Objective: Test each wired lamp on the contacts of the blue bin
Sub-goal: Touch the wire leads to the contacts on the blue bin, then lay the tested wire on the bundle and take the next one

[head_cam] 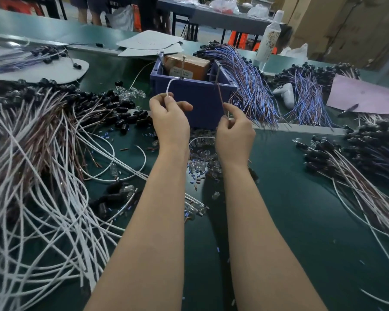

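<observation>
A blue bin [202,97] stands on the green table ahead of me, with a brown box [189,65] inside and two upright metal nails as contacts, one [184,66] at the middle and one [217,75] at the right rim. My left hand [169,117] pinches a white wire [170,86] whose end curves up to the middle contact. My right hand [233,131] pinches a brown wire [220,95] that runs up to the right contact. The lamp on these wires is hidden behind my hands.
Heaps of white and brown wired lamps [32,153] cover the left. Bundles of blue and purple wired lamps [247,79] lie right of the bin. More wired lamps [346,164] lie at the right. Loose glass bulbs [200,162] sit between my wrists. A white bottle [268,39] stands behind.
</observation>
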Demonstrator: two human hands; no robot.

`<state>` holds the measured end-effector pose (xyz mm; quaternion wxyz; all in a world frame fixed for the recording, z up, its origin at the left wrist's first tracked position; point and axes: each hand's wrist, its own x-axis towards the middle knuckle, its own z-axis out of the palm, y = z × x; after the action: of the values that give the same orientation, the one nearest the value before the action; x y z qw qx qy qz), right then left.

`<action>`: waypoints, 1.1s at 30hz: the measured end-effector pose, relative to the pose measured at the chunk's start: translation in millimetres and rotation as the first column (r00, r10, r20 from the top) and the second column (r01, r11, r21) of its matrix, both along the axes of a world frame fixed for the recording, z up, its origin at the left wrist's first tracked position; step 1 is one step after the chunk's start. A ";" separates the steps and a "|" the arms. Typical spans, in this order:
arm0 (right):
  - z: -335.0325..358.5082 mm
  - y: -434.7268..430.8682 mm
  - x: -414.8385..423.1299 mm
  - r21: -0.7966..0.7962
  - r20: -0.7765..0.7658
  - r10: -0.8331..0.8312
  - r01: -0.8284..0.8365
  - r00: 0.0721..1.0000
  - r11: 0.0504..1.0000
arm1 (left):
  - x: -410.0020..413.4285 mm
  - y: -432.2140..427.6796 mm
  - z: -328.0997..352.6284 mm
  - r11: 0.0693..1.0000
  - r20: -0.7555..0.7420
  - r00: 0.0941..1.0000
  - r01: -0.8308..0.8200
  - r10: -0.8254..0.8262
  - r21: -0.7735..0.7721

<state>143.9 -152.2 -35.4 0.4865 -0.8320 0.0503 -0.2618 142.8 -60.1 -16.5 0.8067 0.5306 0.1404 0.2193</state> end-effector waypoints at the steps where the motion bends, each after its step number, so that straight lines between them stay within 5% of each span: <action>1: -0.7 -0.1 0.3 -0.003 -0.008 0.001 -0.001 1.000 1.000 | 0.8 -0.9 -0.3 1.000 0.010 1.000 0.005 -0.006 0.021; 33: -5.8 0.3 1.4 -0.027 -0.008 -0.029 0.029 1.000 0.999 | 2.9 -5.1 -1.0 0.996 0.039 0.997 0.073 -0.071 -0.056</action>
<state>145.3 -151.9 -41.2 0.4712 -0.8388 0.0609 -0.2658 145.7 -65.2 -17.5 0.8313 0.5080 0.1125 0.1956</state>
